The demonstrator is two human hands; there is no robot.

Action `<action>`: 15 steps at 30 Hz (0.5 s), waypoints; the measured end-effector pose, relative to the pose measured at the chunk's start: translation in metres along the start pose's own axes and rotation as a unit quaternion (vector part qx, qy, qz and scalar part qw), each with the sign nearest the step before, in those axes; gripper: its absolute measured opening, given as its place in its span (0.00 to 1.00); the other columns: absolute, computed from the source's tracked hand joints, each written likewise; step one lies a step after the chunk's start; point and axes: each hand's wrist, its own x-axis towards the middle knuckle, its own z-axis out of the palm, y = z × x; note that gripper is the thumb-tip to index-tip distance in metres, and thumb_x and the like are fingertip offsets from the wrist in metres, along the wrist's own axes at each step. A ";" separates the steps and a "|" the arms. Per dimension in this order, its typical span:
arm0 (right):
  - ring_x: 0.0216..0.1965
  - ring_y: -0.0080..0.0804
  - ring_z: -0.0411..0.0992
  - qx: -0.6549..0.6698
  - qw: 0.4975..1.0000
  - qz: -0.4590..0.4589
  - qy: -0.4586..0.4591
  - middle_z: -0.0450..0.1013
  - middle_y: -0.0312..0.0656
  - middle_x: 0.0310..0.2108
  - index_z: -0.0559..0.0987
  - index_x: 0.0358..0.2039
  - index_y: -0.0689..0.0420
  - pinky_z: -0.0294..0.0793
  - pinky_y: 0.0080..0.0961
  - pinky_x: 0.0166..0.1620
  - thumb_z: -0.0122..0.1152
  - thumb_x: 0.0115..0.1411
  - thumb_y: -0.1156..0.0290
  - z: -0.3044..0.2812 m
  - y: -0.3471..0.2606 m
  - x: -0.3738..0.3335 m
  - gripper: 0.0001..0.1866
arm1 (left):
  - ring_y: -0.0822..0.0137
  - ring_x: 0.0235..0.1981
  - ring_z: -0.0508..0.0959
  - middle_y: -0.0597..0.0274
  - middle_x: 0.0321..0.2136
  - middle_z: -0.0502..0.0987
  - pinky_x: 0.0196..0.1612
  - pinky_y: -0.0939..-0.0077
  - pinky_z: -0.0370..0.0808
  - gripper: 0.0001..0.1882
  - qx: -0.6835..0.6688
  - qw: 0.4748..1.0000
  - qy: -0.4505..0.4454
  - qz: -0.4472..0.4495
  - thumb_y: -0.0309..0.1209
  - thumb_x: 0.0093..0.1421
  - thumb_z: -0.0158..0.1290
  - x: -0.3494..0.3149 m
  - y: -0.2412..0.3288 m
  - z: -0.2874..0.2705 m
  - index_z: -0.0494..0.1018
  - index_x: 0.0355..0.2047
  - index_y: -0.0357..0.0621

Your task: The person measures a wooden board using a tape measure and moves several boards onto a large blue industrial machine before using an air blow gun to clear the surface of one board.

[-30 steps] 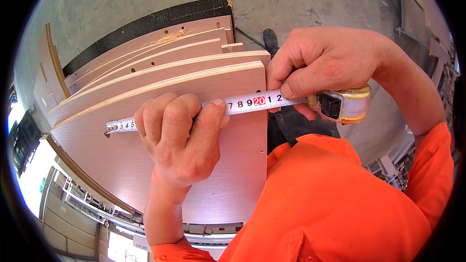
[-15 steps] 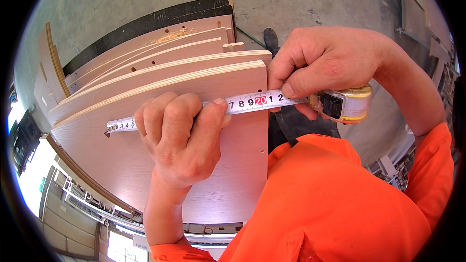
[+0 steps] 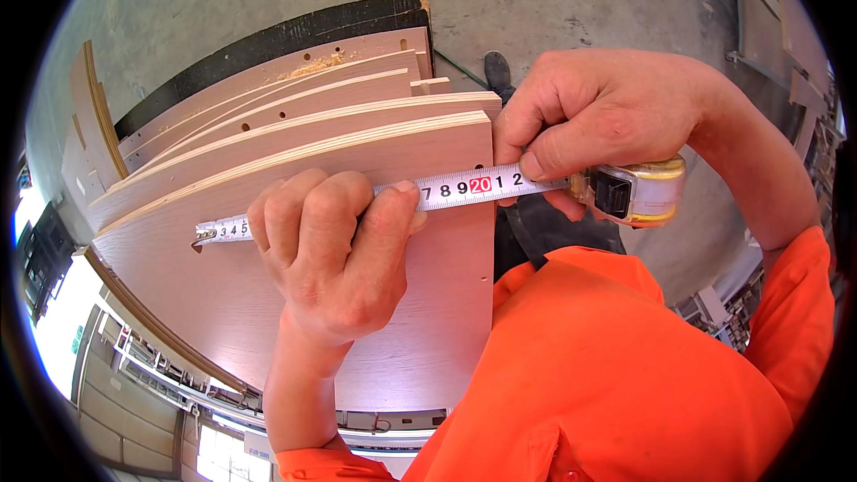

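A tape measure with a clear and yellow case has its white blade drawn out over the top wooden panel. My left hand is closed over the middle of the blade, its fingers curled round it. The blade's metal hook end sticks out to the left of that hand, over the panel's face. At the panel's right edge, my right hand pinches the blade between thumb and fingers, close to the case. The case hangs just beyond the edge. A small dark hole in the panel shows just above the blade near that edge.
Behind the top panel stand several more pale panels in a stepped row, with sawdust on one. A black curved board backs them. Other boards stand at the far left. Grey concrete floor lies beyond.
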 end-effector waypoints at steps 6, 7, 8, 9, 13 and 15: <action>0.17 0.25 0.71 0.001 1.000 -0.007 -0.003 0.72 0.42 0.17 0.76 0.34 0.69 0.70 0.21 0.21 0.48 0.55 0.76 0.000 0.001 0.001 0.11 | 0.61 0.31 0.68 0.61 0.26 0.68 0.36 0.70 0.63 0.07 -0.003 1.000 0.003 0.002 0.27 0.46 0.58 0.000 0.000 0.001 0.75 0.27 0.41; 0.17 0.25 0.71 0.002 1.000 -0.007 -0.004 0.72 0.42 0.17 0.76 0.34 0.69 0.70 0.21 0.21 0.48 0.55 0.76 -0.001 0.002 0.001 0.11 | 0.61 0.31 0.68 0.61 0.26 0.68 0.36 0.70 0.63 0.07 -0.004 1.000 0.004 0.003 0.27 0.46 0.58 -0.001 0.000 0.001 0.75 0.27 0.41; 0.17 0.25 0.71 0.001 1.000 -0.009 -0.007 0.72 0.42 0.17 0.76 0.34 0.69 0.70 0.21 0.21 0.48 0.55 0.76 -0.001 0.002 0.001 0.11 | 0.63 0.31 0.68 0.64 0.26 0.67 0.36 0.71 0.62 0.08 0.004 1.000 0.014 0.007 0.29 0.44 0.58 -0.001 -0.001 0.002 0.75 0.27 0.43; 0.17 0.26 0.71 0.000 1.000 -0.010 -0.009 0.72 0.42 0.17 0.76 0.34 0.69 0.70 0.21 0.21 0.48 0.55 0.76 -0.001 0.002 0.001 0.11 | 0.65 0.30 0.68 0.66 0.26 0.67 0.36 0.71 0.62 0.09 0.011 1.000 0.024 0.010 0.31 0.43 0.59 -0.002 -0.003 0.005 0.75 0.27 0.45; 0.17 0.25 0.71 0.004 1.000 0.003 -0.005 0.72 0.42 0.18 0.76 0.33 0.69 0.70 0.21 0.22 0.48 0.55 0.76 0.000 0.000 0.000 0.11 | 0.67 0.30 0.68 0.68 0.26 0.66 0.36 0.71 0.61 0.10 0.018 0.999 0.032 0.014 0.33 0.41 0.59 -0.002 -0.004 0.006 0.76 0.27 0.48; 0.17 0.25 0.71 0.001 1.000 -0.003 -0.006 0.73 0.42 0.18 0.76 0.33 0.69 0.70 0.21 0.22 0.48 0.55 0.76 0.000 0.001 0.001 0.11 | 0.67 0.30 0.68 0.68 0.26 0.66 0.35 0.71 0.61 0.10 0.017 0.999 0.036 0.014 0.33 0.41 0.59 -0.002 -0.004 0.006 0.76 0.27 0.48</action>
